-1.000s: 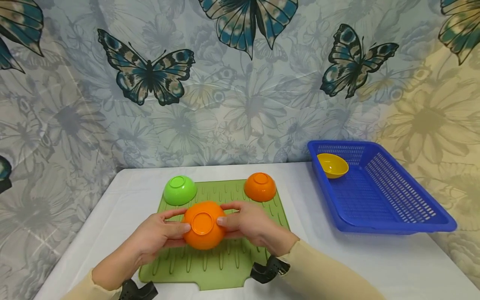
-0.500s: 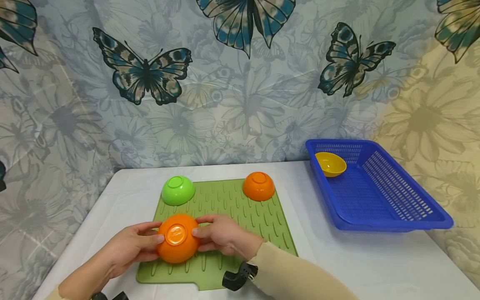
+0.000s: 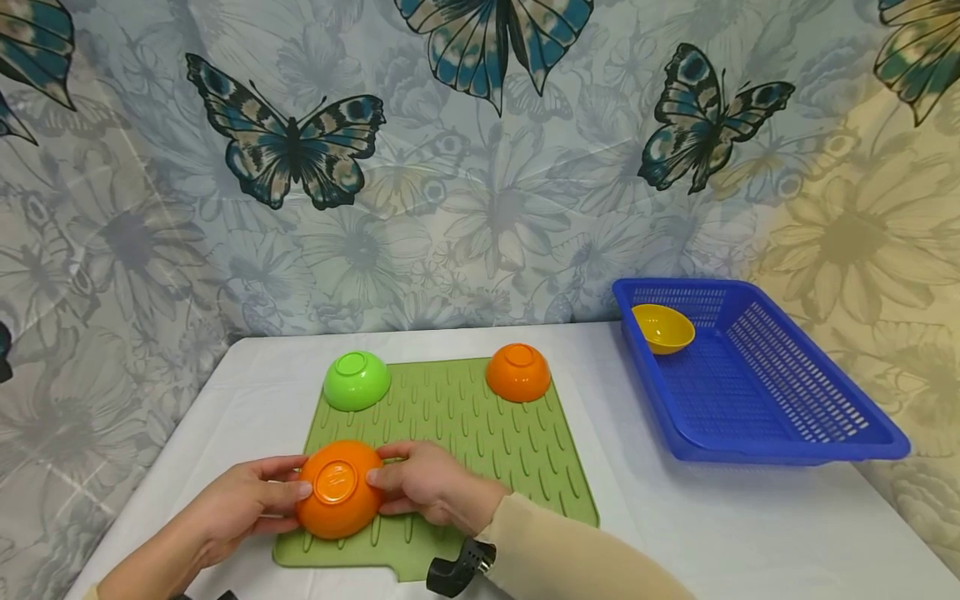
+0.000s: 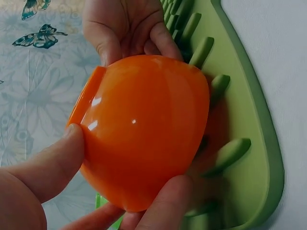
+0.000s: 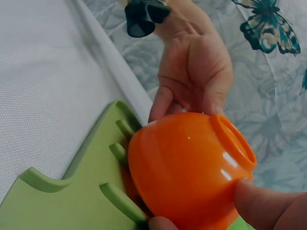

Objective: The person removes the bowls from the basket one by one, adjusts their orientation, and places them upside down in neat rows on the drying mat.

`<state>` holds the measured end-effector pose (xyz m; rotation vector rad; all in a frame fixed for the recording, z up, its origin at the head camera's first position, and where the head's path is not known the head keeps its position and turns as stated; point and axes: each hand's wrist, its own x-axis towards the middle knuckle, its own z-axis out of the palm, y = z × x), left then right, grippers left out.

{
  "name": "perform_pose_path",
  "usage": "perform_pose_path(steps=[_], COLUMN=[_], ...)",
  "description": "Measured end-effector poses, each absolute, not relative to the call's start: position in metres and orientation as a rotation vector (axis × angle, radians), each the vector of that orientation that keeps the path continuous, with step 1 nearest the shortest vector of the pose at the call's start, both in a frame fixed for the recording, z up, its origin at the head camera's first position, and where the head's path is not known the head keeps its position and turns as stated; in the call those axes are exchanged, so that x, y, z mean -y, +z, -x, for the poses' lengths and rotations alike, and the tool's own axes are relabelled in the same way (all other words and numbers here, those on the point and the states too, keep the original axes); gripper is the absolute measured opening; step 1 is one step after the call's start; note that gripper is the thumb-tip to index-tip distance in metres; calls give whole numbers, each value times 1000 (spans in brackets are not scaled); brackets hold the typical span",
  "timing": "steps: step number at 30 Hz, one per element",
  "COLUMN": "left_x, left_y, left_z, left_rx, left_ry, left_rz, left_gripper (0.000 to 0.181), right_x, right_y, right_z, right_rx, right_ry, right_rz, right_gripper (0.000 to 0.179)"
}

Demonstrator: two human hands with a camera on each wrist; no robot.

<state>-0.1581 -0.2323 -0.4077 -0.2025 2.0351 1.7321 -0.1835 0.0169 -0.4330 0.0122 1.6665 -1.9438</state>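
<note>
An orange bowl [image 3: 341,500], base up, is held over the near left part of the green ridged mat [image 3: 450,433]. My left hand [image 3: 243,504] grips its left side, with the thumb by the foot ring and the other fingers along the lower side. Opposite, my right hand [image 3: 431,483] grips the right side in the same way. In the left wrist view the bowl [image 4: 144,124] has its rim close over the mat's ridges. The right wrist view shows the bowl [image 5: 187,167] between both hands, its rim right at the ridges.
At the mat's far left corner a green bowl [image 3: 357,383] stands upside down. A second orange bowl [image 3: 518,375] is upside down at the far right corner. To the right, a blue basket [image 3: 750,454] holds a yellow bowl [image 3: 663,330]. A butterfly-print cloth [image 3: 480,208] hangs behind the white table [image 3: 675,525].
Both hands have carried the orange bowl left and toward the near edge of the mat, and lower. The other bowls and the basket have stayed in place; the head view shifted slightly.
</note>
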Motion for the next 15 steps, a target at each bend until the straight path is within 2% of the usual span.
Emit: perform_pose_path(steps=[15], left_x=[238], left_y=[-412], left_z=[157], left_rx=[-1971], left_ry=[1741], left_rz=[180], left_gripper=[73], right_x=[-12], right_y=[-423], right_z=[175], right_rx=[-1833], right_ry=[-1923], right_rz=[-19], right_gripper=[37])
